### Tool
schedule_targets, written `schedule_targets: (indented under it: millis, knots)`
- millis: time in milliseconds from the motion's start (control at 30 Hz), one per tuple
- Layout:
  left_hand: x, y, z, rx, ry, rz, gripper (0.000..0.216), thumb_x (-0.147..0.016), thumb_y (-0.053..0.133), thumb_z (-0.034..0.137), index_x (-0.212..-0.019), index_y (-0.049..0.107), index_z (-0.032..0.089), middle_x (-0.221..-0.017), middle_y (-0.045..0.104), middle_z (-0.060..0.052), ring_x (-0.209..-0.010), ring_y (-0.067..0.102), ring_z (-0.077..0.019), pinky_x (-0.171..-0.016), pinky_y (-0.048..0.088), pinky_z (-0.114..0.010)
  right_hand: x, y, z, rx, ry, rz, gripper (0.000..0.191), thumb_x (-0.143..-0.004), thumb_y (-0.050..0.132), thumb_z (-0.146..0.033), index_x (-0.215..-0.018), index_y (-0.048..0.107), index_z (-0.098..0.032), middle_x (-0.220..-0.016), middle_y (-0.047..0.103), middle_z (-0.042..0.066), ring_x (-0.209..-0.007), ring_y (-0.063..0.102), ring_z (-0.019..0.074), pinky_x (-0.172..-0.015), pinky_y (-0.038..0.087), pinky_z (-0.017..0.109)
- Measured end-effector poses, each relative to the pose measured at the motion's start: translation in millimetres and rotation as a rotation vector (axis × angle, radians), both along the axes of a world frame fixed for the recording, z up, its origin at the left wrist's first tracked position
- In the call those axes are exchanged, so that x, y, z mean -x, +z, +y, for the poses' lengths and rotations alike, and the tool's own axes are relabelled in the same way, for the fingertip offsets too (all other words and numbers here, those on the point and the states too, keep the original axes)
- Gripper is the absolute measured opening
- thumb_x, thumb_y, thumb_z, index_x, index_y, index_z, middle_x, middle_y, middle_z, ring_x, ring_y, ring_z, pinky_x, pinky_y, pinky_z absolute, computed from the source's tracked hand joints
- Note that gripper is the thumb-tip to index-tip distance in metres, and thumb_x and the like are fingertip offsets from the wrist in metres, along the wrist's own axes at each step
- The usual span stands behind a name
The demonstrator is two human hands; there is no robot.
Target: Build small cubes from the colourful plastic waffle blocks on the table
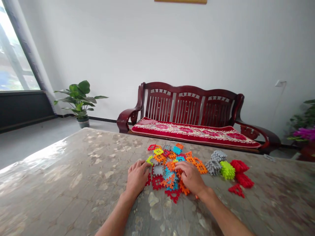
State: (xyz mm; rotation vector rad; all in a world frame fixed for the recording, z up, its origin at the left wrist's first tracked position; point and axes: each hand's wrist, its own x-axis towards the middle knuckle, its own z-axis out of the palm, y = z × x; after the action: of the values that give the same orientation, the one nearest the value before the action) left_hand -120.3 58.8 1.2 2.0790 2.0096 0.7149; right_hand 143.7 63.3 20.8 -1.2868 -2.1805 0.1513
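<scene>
A loose pile of flat, notched plastic tiles (172, 164) in red, orange, blue, yellow-green and grey lies on the marbled table (73, 183). My left hand (136, 177) rests at the pile's left edge, fingers curled down onto the tiles beside a grey one (157, 170). My right hand (190, 178) lies on the pile's right side, fingers bent over orange and blue tiles. What either hand grips is hidden. To the right stand assembled clusters: grey (214, 163), green (227, 170) and red (241, 173).
A dark wooden bench (192, 108) with a red floral cushion stands behind the table. A potted plant (80, 100) is at the left by the window. Flowers and plants sit at the right edge (305, 131).
</scene>
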Motion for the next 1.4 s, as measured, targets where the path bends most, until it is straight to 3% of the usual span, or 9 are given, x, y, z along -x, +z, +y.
schedule_targets:
  millis: [133, 333, 533, 700, 900, 1133, 1400]
  knots:
    - [0.1, -1.1, 1.2, 0.008, 0.003, 0.002, 0.032, -0.087, 0.047, 0.025, -0.108, 0.069, 0.033, -0.127, 0.061, -0.001, -0.12, 0.051, -0.0216, -0.103, 0.032, -0.04, -17.4, 7.1, 34.1, 0.034, -0.251, -0.039, 0.042, -0.079, 0.039, -0.005, -0.096, 0.072, -0.025, -0.104, 0.072, 0.001, -0.101, 0.062, 0.0186, -0.092, 0.045, 0.032]
    - [1.4, -4.2, 3.0, -0.006, 0.005, 0.02, 0.03, -0.086, 0.048, 0.025, -0.106, 0.069, 0.035, -0.125, 0.061, 0.0, -0.118, 0.053, -0.021, -0.102, 0.034, -0.04, -23.3, 1.3, 55.9, 0.126, -0.121, -0.252, 0.04, -0.085, 0.042, -0.012, -0.114, 0.067, -0.02, -0.119, 0.067, 0.004, -0.113, 0.055, 0.019, -0.1, 0.035, 0.03]
    - [2.6, -8.1, 4.7, -0.006, -0.001, 0.009, 0.031, -0.087, 0.046, 0.026, -0.106, 0.069, 0.034, -0.126, 0.061, -0.001, -0.119, 0.052, -0.0218, -0.102, 0.034, -0.041, -28.2, 1.5, 50.3, 0.15, -0.226, -0.235, 0.035, -0.082, 0.042, -0.012, -0.094, 0.073, -0.025, -0.101, 0.072, 0.001, -0.103, 0.057, 0.0187, -0.092, 0.038, 0.029]
    - [2.9, -8.0, 4.9, 0.004, 0.002, 0.004, 0.031, -0.087, 0.047, 0.027, -0.107, 0.069, 0.034, -0.127, 0.06, 0.0, -0.119, 0.051, -0.022, -0.102, 0.033, -0.041, -30.2, 9.9, 72.4, 0.225, -0.316, -0.327, 0.03, -0.08, 0.056, -0.024, -0.106, 0.07, -0.025, -0.109, 0.069, 0.004, -0.112, 0.053, 0.0227, -0.094, 0.038, 0.031]
    - [2.4, -5.8, 3.9, -0.004, 0.002, 0.006, 0.03, -0.087, 0.047, 0.027, -0.105, 0.07, 0.034, -0.125, 0.062, 0.0, -0.119, 0.052, -0.0212, -0.102, 0.034, -0.04, -31.3, 13.9, 95.4, 0.319, -0.283, -0.41, 0.046, -0.071, 0.067, -0.032, -0.116, 0.064, -0.026, -0.11, 0.068, 0.006, -0.108, 0.057, 0.0249, -0.087, 0.041, 0.033]
    - [2.3, -5.0, 3.7, 0.007, 0.003, 0.025, 0.031, -0.088, 0.046, 0.027, -0.107, 0.069, 0.034, -0.128, 0.06, 0.0, -0.12, 0.051, -0.0217, -0.102, 0.034, -0.041, -26.7, 20.5, 92.3, 0.264, -0.238, -0.521, 0.042, -0.073, 0.062, -0.025, -0.116, 0.06, -0.023, -0.111, 0.068, 0.008, -0.104, 0.06, 0.0244, -0.088, 0.04, 0.034]
    - [5.6, -8.5, 6.6, 0.008, -0.009, 0.047, 0.032, -0.089, 0.044, 0.029, -0.11, 0.068, 0.034, -0.129, 0.06, -0.001, -0.119, 0.052, -0.022, -0.101, 0.034, -0.041, -22.1, 29.7, 71.9, 0.14, -0.306, -0.547, 0.044, -0.077, 0.054, -0.019, -0.121, 0.05, -0.016, -0.115, 0.066, 0.015, -0.109, 0.058, 0.0278, -0.095, 0.038, 0.039]
